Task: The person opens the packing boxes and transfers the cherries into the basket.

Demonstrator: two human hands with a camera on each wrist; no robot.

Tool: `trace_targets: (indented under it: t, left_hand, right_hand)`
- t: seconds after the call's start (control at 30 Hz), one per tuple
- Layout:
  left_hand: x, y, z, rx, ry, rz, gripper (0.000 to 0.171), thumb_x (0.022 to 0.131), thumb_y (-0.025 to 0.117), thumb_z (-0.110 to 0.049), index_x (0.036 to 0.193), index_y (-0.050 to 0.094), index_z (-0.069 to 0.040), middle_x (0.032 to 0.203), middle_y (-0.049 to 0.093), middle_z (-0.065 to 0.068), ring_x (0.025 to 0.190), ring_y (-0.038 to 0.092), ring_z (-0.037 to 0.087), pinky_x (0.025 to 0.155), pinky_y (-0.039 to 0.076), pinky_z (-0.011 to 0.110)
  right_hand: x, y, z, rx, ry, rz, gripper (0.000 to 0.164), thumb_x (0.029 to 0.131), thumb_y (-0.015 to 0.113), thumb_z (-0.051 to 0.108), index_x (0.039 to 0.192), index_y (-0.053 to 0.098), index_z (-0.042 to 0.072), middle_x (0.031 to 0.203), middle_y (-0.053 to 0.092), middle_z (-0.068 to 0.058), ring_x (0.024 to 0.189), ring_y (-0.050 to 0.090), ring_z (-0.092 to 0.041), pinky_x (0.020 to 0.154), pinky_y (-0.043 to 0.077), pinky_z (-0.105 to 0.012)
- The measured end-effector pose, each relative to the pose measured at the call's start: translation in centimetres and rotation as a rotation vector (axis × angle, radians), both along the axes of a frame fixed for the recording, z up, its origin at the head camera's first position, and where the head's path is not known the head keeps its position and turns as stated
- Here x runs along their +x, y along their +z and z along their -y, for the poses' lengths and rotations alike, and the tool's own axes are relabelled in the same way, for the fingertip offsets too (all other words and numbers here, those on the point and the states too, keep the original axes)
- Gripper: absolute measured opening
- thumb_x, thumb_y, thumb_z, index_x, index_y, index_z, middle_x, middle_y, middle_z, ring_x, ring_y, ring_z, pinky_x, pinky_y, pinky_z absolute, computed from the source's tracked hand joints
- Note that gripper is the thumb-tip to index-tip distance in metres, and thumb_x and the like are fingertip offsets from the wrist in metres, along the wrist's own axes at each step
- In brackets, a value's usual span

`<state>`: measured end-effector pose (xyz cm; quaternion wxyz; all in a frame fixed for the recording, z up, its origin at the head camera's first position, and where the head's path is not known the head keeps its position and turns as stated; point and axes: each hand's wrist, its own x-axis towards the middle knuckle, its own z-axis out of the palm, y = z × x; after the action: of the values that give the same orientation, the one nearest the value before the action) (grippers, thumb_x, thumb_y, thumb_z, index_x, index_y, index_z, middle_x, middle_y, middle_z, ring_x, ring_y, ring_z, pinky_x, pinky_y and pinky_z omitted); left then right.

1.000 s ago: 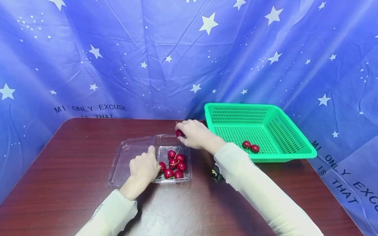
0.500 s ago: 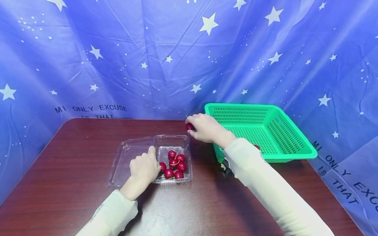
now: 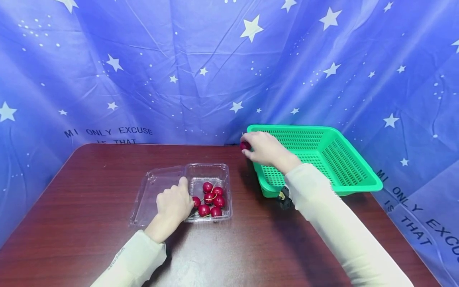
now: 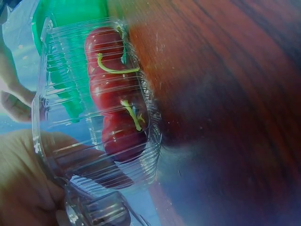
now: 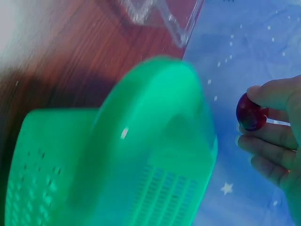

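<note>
My right hand (image 3: 267, 148) pinches a dark red cherry (image 5: 250, 113) between thumb and fingers, above the left rim of a green plastic basket (image 3: 373, 184). Its forearm hides part of the basket floor. On the left, my left hand (image 3: 172, 205) grips the hinge side of a clear plastic clamshell box (image 3: 224, 172). Several red cherries (image 3: 209, 198) with greenish stems lie inside the box. Through its clear wall, the left wrist view shows cherries (image 4: 123, 139) in a row and part of that hand.
The box's open lid (image 3: 155, 183) lies flat to the left. A brown wooden table (image 3: 107, 171) bears everything. Behind it hangs a blue curtain (image 3: 201, 99) printed with stars. A small black device (image 3: 284, 199) sits at the right wrist.
My right hand has carried the cherry rightward and away from me, from over the box to the basket's left rim. Its arm now covers the basket's two cherries. My left hand stays put.
</note>
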<state>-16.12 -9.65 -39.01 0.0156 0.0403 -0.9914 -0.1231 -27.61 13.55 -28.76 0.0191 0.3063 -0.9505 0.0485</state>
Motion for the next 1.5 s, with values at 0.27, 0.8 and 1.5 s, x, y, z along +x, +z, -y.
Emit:
trace_targets:
  t: [0.27,0.8,1.5]
  left_hand:
    - [0.0,0.0,0.0,0.002,-0.002,-0.005,0.026,0.082,0.061,-0.02,0.095,0.047,-0.003,0.077,0.07,0.028,0.069,0.067,0.045,0.055,0.052,0.053]
    - [-0.1,0.0,0.1,0.002,0.002,0.012,0.027,0.083,0.06,-0.02,0.097,0.047,-0.002,0.079,0.07,0.029,0.07,0.067,0.046,0.056,0.052,0.054]
    - [-0.1,-0.2,0.1,0.004,0.003,-0.003,0.027,0.081,0.061,-0.02,0.097,0.048,-0.002,0.078,0.07,0.028,0.068,0.066,0.046,0.055,0.052,0.054]
  right_hand:
    - [-0.5,-0.4,-3.0,-0.026,-0.06,-0.006,0.031,0.089,0.064,0.019,0.115,0.063,0.003,0.103,0.071,-0.014,0.09,0.062,-0.028,0.081,0.053,-0.046]
    - [-0.9,-0.3,-8.5,-0.011,-0.163,0.053,0.034,0.09,0.062,0.015,0.119,0.06,-0.003,0.104,0.07,-0.021,0.089,0.063,-0.032,0.08,0.052,-0.052]
    - [-1.1,-1.4,-13.2,0.059,-0.249,0.14,0.036,0.092,0.059,0.016,0.12,0.057,-0.007,0.096,0.07,-0.025,0.072,0.062,-0.028,0.066,0.052,-0.048]
